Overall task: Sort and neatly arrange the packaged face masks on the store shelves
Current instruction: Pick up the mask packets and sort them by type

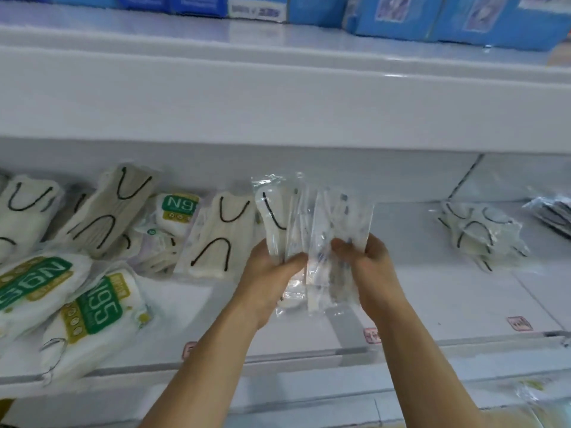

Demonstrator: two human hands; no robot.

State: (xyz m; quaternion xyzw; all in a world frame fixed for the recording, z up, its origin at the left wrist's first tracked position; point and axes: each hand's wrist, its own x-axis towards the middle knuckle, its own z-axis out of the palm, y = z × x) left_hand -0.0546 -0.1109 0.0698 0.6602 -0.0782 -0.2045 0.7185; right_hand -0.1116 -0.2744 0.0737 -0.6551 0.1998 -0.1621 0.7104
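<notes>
Clear-plastic mask packets (312,230), one fanned bundle, upright above the white shelf (432,298); left hand (268,273) and right hand (367,267) each grip its lower half, fingers curled around.

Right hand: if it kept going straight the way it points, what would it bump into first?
The right hand holds a stack of clear mask packs and points up and back into the shelf. Nothing else seems to lie ahead, so it would probably meet the white back wall first, though depth is hard to judge.
</notes>
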